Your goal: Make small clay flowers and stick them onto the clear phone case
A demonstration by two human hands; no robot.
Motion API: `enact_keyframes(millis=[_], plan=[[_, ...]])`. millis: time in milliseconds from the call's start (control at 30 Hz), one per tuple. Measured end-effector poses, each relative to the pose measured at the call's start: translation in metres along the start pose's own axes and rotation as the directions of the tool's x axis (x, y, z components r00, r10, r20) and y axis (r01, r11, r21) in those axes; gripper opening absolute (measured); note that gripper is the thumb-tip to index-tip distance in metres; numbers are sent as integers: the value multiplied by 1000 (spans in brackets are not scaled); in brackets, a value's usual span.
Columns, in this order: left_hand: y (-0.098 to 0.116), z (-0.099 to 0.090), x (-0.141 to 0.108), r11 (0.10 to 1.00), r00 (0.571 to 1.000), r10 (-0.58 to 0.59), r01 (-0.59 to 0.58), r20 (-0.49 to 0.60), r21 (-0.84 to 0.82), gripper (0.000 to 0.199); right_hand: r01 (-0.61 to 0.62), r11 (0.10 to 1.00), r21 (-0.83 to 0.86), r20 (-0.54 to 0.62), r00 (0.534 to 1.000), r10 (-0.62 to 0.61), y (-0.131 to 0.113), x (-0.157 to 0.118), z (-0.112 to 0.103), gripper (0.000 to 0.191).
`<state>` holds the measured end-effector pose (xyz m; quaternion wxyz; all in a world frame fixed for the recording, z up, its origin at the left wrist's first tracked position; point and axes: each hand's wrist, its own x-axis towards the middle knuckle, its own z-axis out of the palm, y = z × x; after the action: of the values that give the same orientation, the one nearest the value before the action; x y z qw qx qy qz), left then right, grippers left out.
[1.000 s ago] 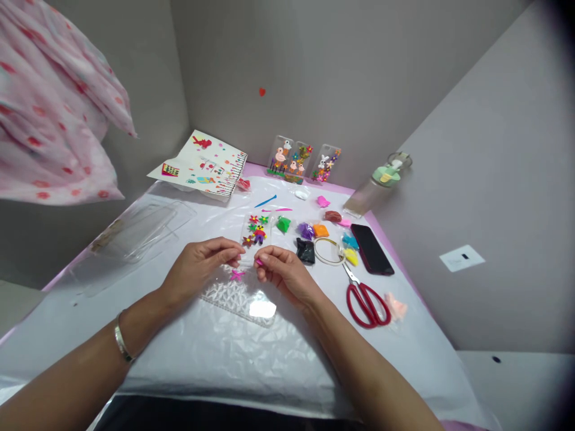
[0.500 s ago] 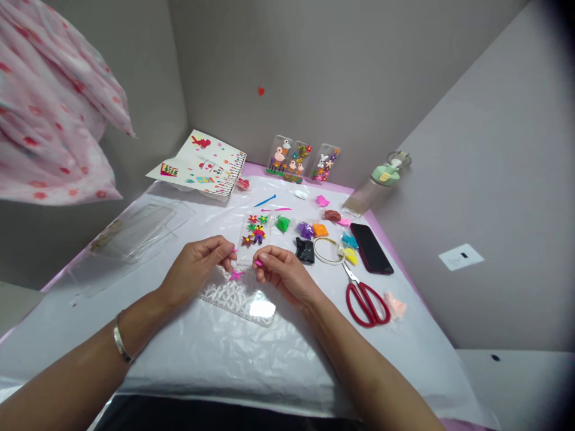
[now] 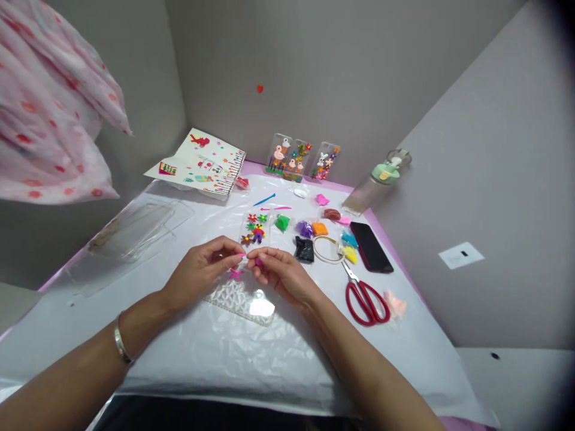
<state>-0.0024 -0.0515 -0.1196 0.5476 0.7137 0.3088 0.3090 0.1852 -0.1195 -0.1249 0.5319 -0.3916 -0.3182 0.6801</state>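
My left hand pinches a small bit of pink clay between thumb and fingertips. Close beside it, my right hand is closed on another piece of pink clay, and the fingertips of both hands nearly meet. Below them a pink clay flower shape lies on a clear textured sheet. Just beyond my hands is a transparent phone case decorated with red, green and brown clay flowers and a small clay figure.
Wrapped clay lumps, such as green and black, lie right of the case. Nearby are a bangle, red-handled scissors, a phone and a bottle. Modelling tools, a painted card and clear cases lie farther off.
My left hand has moved right, bringing its pink clay close to my right fingertips. My right hand has shifted slightly left. The things on the table stay where they were.
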Motion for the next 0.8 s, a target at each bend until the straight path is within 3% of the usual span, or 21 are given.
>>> enact_keyframes(millis=[400, 800], plan=[[-2, 1, -4, 977, 983, 174, -164, -64, 136, 13, 41, 990, -134, -5, 999, -42, 2, 0, 2, 31], [-10, 4, -3, 937, 957, 287, -289, 38, 195, 12, 73, 985, -154, 40, 997, -67, 7, 1, 3, 35]])
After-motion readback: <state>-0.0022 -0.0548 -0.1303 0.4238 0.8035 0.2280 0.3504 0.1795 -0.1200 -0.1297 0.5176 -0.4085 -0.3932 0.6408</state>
